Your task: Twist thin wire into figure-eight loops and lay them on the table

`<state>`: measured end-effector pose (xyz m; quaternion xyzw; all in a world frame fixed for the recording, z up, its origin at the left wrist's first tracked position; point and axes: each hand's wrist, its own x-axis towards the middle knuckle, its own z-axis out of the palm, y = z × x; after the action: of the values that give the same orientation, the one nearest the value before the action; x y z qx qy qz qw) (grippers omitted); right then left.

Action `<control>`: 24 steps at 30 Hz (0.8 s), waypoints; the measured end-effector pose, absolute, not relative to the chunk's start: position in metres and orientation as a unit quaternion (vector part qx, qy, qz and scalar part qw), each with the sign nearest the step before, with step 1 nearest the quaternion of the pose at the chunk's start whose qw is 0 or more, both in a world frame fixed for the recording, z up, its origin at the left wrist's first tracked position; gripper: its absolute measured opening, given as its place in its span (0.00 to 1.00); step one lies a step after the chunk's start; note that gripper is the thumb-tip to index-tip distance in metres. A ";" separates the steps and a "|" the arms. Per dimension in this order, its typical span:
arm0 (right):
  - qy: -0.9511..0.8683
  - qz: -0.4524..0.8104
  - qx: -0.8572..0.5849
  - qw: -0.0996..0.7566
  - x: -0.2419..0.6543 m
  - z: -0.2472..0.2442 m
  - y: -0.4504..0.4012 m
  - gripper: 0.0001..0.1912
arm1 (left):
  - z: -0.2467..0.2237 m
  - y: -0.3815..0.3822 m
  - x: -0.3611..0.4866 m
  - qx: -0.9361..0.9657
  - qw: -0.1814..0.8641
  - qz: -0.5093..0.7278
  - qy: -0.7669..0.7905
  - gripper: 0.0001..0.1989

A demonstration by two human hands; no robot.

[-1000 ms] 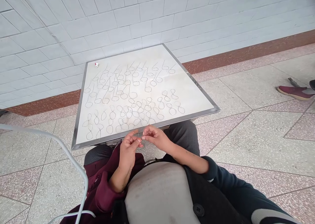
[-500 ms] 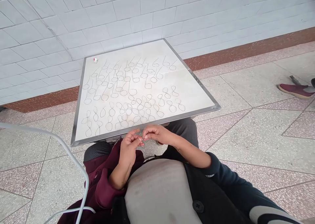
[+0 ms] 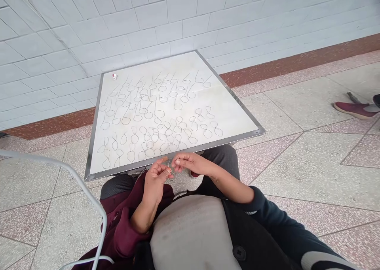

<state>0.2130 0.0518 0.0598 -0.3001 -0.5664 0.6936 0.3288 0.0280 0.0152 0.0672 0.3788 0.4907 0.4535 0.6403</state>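
Fingers [image 3: 159,161] of the left hand [image 3: 153,181] pinch a thin wire [image 3: 169,164]; those of the right hand [image 3: 192,162] bend just beside it, contact I cannot confirm. I record 1 white, metal-edged table [image 3: 231,114], many looped wires [image 3: 208,138] spread over its top, the pinched wire before the table's near edge, and 1 small red-and-white item [image 3: 115,76] near the far left corner.

Wire loops [image 3: 159,117] look metal, the tabletop [image 3: 230,112] smooth, the tiles [image 3: 152,15] glossy.

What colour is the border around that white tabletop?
The border is grey, showing best in the head view.
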 end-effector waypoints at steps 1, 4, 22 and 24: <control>-0.548 0.697 -0.308 0.346 0.213 0.058 0.052 0.13 | 0.068 0.015 0.028 0.388 0.632 0.454 0.494 0.22; -0.516 0.706 -0.321 0.364 0.211 0.058 0.050 0.13 | 0.069 0.016 0.027 0.411 0.616 0.445 0.504 0.22; -0.482 0.721 -0.352 0.353 0.204 0.059 0.046 0.15 | 0.065 0.017 0.027 0.423 0.615 0.424 0.513 0.21; -0.492 0.713 -0.356 0.351 0.204 0.060 0.046 0.15 | 0.061 0.017 0.026 0.424 0.616 0.425 0.510 0.21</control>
<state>0.2042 0.0465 0.0598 -0.3560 -0.4925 0.7126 0.3505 0.0258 0.0173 0.0609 0.4237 0.5100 0.4248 0.6164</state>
